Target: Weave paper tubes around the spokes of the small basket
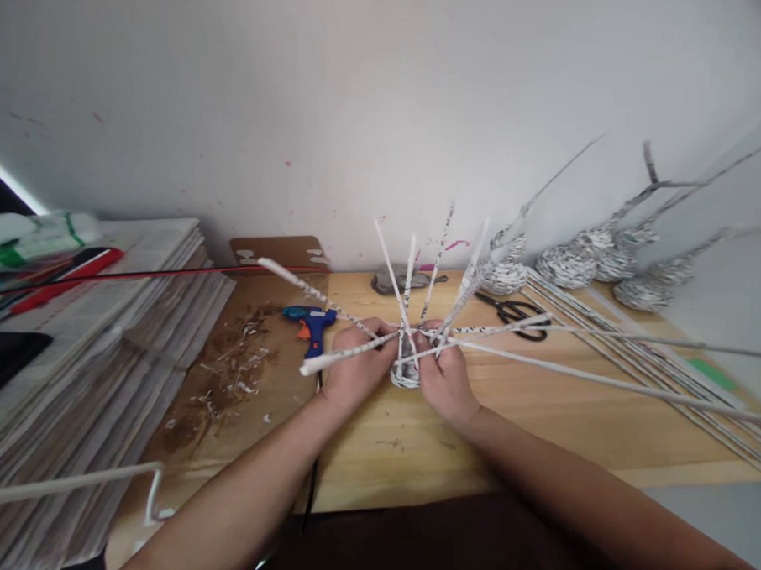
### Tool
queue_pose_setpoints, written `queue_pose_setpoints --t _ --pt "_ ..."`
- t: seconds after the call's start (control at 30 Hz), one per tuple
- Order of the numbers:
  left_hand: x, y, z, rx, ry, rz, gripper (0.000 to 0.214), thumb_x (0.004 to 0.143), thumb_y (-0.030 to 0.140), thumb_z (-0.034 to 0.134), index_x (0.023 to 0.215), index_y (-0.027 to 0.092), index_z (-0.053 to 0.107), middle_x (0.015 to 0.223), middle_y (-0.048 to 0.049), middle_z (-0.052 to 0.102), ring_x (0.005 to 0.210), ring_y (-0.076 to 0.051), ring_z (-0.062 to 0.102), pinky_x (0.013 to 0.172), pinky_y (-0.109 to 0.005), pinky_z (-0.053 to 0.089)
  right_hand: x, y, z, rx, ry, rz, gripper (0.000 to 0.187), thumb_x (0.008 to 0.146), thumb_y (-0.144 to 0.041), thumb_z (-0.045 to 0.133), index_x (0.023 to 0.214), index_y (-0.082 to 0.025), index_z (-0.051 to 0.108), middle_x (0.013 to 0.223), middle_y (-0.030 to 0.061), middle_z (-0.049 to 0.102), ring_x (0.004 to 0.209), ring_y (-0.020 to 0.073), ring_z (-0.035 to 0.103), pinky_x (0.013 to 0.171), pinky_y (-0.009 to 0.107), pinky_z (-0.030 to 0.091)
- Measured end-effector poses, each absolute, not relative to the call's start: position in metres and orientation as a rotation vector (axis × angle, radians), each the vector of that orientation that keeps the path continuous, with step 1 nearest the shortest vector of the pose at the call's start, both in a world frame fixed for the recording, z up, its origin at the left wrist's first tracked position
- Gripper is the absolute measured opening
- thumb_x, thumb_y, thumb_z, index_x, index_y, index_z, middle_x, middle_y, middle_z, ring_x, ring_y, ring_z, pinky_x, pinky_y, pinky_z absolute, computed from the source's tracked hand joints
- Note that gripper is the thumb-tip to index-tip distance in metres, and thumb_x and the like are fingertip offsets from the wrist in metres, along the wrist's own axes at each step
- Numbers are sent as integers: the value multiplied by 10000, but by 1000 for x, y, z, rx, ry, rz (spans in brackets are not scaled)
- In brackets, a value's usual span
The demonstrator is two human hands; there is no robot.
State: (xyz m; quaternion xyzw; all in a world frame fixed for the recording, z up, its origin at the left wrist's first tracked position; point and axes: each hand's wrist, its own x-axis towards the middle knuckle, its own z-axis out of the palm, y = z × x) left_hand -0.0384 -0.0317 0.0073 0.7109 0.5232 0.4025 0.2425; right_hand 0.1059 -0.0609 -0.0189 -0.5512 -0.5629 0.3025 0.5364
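Observation:
A small basket of rolled newspaper (406, 378) is held between my two hands over the wooden table. Several paper tubes (408, 271) fan out from its top, upward and to both sides. My left hand (360, 366) is closed around the basket's left side, its fingertips at the rim among the tubes. On the right side my right hand (446, 374) pinches the rim and tube bases. Two long paper tubes (573, 371) run from near my right hand toward the right edge. The tubes and hands partly hide the basket's upper part.
A blue glue gun (317, 323) lies left of my hands, its cord running down. Black scissors (521, 319) rest to the right. Woven paper pieces (565, 265) and loose paper rods (616, 354) are at the right. Stacked newspapers (125, 363) stand at the left.

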Motion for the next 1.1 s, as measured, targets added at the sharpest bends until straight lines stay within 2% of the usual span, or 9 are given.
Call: queue_pose_setpoints --t 0.13,0.33,0.53,0.73,0.87,1.03,1.1 --pt "-38 -33 8 1941 1392 1121 153 820 257 663 691 186 701 676 -3 727 607 -130 624 579 -213 435 106 -62 -19 -1282 -1396 650 199 965 -353 465 952 -192 582 840 59 691 760 208 647 746 322 509" --pt "-39 -29 4 1837 1328 1159 107 814 221 669 822 194 772 814 -42 777 744 -183 703 692 -262 506 107 -61 -16 -1352 -1350 677 170 946 -334 465 954 -203 572 772 34 681 672 196 632 645 293 495" --pt "-43 -27 0 1981 1256 1195 100 817 192 669 790 194 766 767 -35 741 731 -169 660 706 -265 478 105 -60 -19 -1280 -1342 765 165 957 -338 485 979 -206 582 800 29 679 689 189 630 646 288 499" --pt "-42 -32 10 2110 1291 1116 118 811 147 646 722 174 719 689 -32 674 655 -159 586 634 -262 420 105 -61 -22 -1267 -1347 768 215 958 -392 508 904 -204 595 702 7 639 625 180 595 623 293 483" --pt "-38 -32 11 2125 1373 1050 116 805 142 638 712 174 698 697 -43 685 677 -176 600 626 -265 425 106 -60 -24 -1307 -1364 717 160 940 -343 489 905 -206 565 771 29 665 689 197 621 676 316 495" --pt "-42 -26 1 1861 1320 1027 147 802 246 680 921 188 744 830 -46 768 718 -178 682 672 -261 511 113 -52 -22 -1401 -1291 673 180 911 -368 492 873 -208 564 786 43 676 721 213 631 705 329 498" --pt "-46 -22 1 1760 1285 1013 202 784 317 711 927 180 752 836 -56 779 720 -190 700 663 -268 531 116 -48 -20 -1418 -1267 687 223 911 -405 484 874 -203 571 797 53 683 727 218 637 704 330 498"
